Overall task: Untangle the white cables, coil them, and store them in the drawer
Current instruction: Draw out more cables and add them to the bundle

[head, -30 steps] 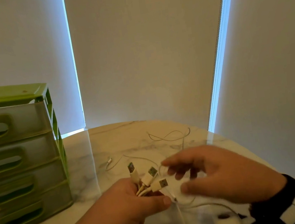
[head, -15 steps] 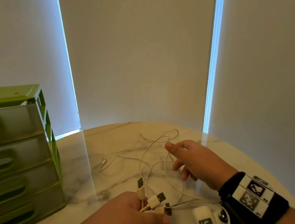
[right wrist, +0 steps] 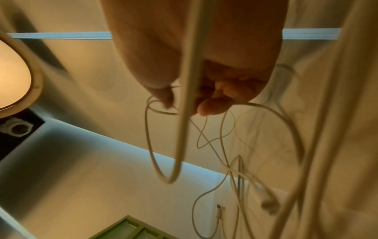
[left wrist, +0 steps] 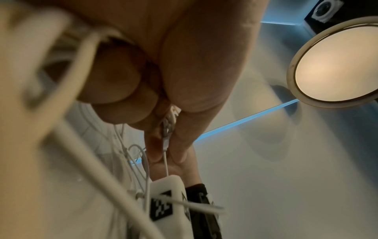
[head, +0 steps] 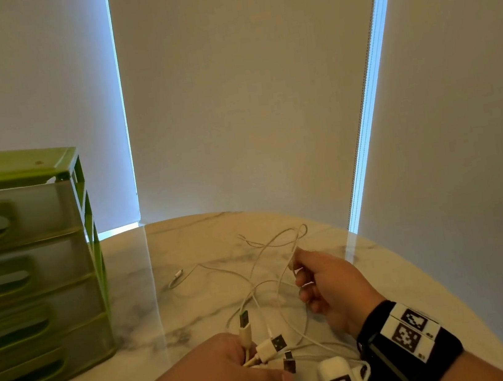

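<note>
Several thin white cables (head: 268,285) lie tangled over the marble table (head: 186,241). My left hand (head: 225,378) at the bottom centre grips a bunch of them just behind their USB plugs (head: 278,343), which fan out to the right. My right hand (head: 324,280) sits further back, fingers curled, pinching a cable loop (head: 297,235) that rises off the table. In the right wrist view the hand (right wrist: 184,103) pinches strands, and loops (right wrist: 163,161) hang below it. The left wrist view shows the hand (left wrist: 165,142) pinching a plug (left wrist: 166,129).
A green drawer unit (head: 28,270) with several shut drawers stands on the left of the table. One loose cable end (head: 176,275) lies on the marble behind the tangle. Window blinds close off the back. The table's round edge curves along the right.
My right hand has drawn away from the plugs, gone back toward the far side and closed on a cable loop, lifting it. The left hand keeps its hold on the plugs.
</note>
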### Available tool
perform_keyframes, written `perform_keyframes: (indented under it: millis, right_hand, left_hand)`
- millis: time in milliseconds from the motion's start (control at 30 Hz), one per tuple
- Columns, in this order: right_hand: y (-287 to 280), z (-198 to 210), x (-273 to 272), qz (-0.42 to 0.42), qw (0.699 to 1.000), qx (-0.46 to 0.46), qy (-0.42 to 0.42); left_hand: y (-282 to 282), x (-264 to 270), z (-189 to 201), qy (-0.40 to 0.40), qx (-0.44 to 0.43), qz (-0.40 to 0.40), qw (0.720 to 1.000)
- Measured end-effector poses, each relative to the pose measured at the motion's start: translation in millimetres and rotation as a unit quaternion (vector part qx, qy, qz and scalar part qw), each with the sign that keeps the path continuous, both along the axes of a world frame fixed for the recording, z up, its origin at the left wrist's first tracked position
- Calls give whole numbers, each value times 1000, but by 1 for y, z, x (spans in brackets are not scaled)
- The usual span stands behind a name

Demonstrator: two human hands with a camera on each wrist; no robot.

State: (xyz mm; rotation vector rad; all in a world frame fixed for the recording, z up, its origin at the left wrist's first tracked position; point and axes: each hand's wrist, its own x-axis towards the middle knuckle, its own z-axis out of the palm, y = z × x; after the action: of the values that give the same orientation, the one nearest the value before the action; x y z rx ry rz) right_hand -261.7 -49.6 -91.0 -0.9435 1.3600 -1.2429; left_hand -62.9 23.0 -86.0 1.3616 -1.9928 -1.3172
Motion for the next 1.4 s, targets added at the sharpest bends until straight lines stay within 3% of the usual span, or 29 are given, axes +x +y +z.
perform_keyframes:
  millis: [167,300,567,800,933,1000,1167,1400]
  right_hand:
    - [-6,-2,-2,-52,996,22,-71]
    - [-5,3,-9,-4,993,38,-109]
    - [-8,3,-1,21,999,37,-4]
    - [-10,-3,2,11,1000,13,-3]
    - [-12,-6,0,-42,997,14,-69]
    - [-13,-7,-5,-72,987,16,-146]
    - [-8,-1,-23,-120,937,11,-328]
    - [-10,2,-50,-202,878,-57,-430]
  left_hand:
    - [0,0,-2,18,29,17,999]
    - [0,-1,0,8,43,23,999]
    - [6,-2,7,29,54,0,998]
    - [9,-2,9,12,37,10,999]
    - [9,-2,10,11,31,10,999]
    - [8,-2,9,13,26,11,1000]
    - [6,-1,7,19,21,27,999]
    - [1,2,-3,27,28,27,999]
